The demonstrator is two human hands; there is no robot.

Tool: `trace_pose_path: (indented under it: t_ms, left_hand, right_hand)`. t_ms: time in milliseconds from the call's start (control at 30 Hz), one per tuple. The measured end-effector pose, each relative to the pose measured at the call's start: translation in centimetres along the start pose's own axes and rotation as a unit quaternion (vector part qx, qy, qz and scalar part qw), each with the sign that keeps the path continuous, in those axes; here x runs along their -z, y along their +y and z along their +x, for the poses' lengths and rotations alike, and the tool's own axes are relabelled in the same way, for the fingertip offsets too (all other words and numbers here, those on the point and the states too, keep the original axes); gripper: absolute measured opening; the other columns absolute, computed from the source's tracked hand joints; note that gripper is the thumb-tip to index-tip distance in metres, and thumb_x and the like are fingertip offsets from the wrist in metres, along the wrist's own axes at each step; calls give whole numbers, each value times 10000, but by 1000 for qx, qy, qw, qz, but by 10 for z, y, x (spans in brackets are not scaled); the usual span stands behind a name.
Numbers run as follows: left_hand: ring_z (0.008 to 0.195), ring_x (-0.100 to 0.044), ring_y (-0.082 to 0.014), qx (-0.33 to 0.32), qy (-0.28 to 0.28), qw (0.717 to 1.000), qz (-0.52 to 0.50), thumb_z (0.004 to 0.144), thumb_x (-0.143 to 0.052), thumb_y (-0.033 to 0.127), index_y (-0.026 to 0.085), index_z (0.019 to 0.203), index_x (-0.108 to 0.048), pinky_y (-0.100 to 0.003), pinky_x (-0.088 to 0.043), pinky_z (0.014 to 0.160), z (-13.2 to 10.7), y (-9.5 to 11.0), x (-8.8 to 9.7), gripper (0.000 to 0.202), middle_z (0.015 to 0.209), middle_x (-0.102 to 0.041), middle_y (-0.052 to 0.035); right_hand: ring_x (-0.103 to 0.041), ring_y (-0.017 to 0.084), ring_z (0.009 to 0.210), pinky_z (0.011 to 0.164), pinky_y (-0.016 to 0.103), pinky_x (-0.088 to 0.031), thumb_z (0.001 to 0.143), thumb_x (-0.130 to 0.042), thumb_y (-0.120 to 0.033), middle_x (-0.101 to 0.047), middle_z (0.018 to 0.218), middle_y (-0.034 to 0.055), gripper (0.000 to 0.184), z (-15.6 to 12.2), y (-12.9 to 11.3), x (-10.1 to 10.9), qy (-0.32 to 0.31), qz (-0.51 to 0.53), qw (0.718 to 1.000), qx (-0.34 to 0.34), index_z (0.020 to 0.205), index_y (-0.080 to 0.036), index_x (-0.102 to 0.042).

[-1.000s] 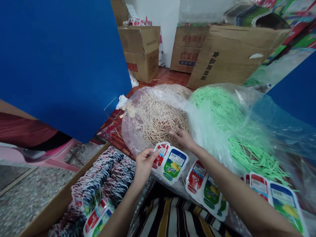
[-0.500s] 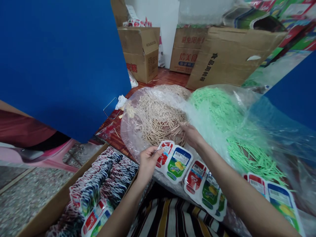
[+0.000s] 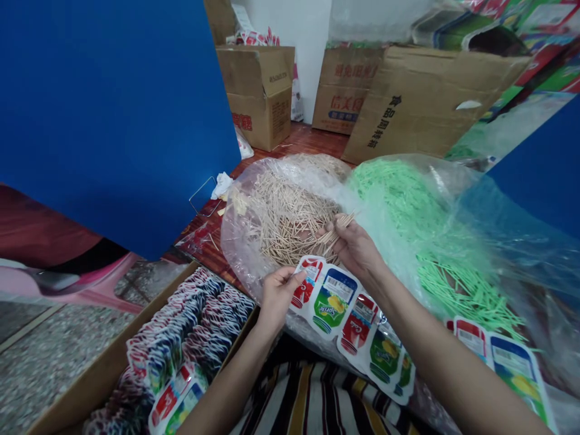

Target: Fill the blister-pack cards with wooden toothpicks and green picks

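Right hand [image 3: 357, 246] higher, curled around sticks [image 3: 345, 220]; left hand [image 3: 281, 296] in pinch on twin packet [image 3: 333, 303].

On the desk [image 3: 312, 142], a pile of thin sticks [image 3: 290, 205] lay inside plastic [image 3: 233, 235], with a second pile [image 3: 396, 187] to its right. Cardboard boxes [image 3: 430, 96] stood behind both. The right hand [image 3: 360, 244] was at the first pile's near right edge; before that pile, the left hand [image 3: 277, 296] held a pair of packets [image 3: 333, 302]. At front left, a carton [image 3: 111, 356] held rows of packets [image 3: 176, 326].

Wht wall [image 3: 308, 36] at bk; blue panel [image 3: 109, 115] L; speckled flr [image 3: 86, 344] lower L
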State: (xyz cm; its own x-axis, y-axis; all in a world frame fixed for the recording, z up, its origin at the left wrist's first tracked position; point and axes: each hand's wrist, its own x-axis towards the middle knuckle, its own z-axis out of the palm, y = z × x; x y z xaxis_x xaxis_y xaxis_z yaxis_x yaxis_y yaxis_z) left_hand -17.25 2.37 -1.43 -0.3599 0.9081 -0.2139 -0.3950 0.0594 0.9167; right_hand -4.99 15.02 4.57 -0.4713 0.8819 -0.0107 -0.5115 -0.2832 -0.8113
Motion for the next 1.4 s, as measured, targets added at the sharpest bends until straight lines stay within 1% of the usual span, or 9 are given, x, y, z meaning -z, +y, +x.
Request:
trace_pose_path:
  t_ms: [133,400,633,900,1000,1133,1233,1333,1400]
  left_hand:
    - [459,-540,-94,25,-1,999,-32,652,-760,361,129,711,-664,-201,-430,473,1,1,-4,258,572,-637,18]
    - [489,-576,-104,51,-13,998,-44,648,-770,335,126,728,-680,-205,-448,495,2,-6,-7,241,602,-665,3]
    - [479,-578,-107,59,-6,996,-68,634,-781,317,125,711,-673,-209,-450,488,2,-5,-12,234,584,-669,3]
    - [470,-575,-107,45,9,996,-72,625,-783,329,128,715,-678,-213,-452,483,0,-8,-14,245,586,-672,-1]
    - [480,-581,-110,39,13,997,-73,614,-790,326,126,726,-678,-215,-459,492,1,-8,-14,256,589,-669,-1]
    - [451,-562,-104,33,7,997,-67,626,-782,332,129,752,-669,-206,-439,450,2,-10,-14,264,583,-659,7]
    - [446,-559,-103,30,2,997,-73,630,-781,335,139,768,-661,-209,-440,450,2,-11,-14,268,584,-660,13]
    - [444,-562,-105,33,3,996,-79,622,-787,335,141,772,-654,-210,-440,452,1,-11,-15,278,589,-665,12]
    - [448,-570,-110,35,3,996,-82,619,-790,325,140,778,-651,-214,-448,458,0,-9,-15,280,595,-670,9]
  right_hand:
    - [-653,169,857,766,330,-559,771,-681,-252,-579,774,-36,235,-13,-4,-15,-58,-23,997,39,918,-246,-498]
    - [-630,167,864,771,338,-552,781,-668,-314,-528,775,-38,255,-10,-13,-15,-56,-62,990,115,919,-261,-460]
    - [-635,177,868,737,334,-544,794,-662,-339,-522,751,-33,261,-18,-1,-13,-132,-68,988,41,908,-251,-445]
    - [-662,193,900,746,334,-539,821,-639,-343,-615,776,-15,216,-21,0,-6,-135,-88,987,10,911,-235,-475]
    - [-665,205,916,745,337,-541,810,-652,-348,-659,792,3,230,-23,0,-2,-136,-91,986,-24,906,-227,-481]
    - [-658,199,950,765,329,-532,824,-637,-352,-694,943,49,224,-25,2,2,-177,-110,975,-83,945,-212,-511]
    - [-650,184,968,785,314,-524,836,-621,-369,-682,1051,62,212,-24,1,1,-173,-95,977,-84,942,-210,-530]
    - [-658,190,933,739,310,-534,869,-545,-440,-687,1044,78,271,-23,-2,-2,-149,-92,980,-89,992,-199,-557]
    - [-665,200,891,703,311,-535,882,-497,-484,-693,1015,91,351,-23,-6,-3,-157,-136,973,-102,1019,-177,-596]
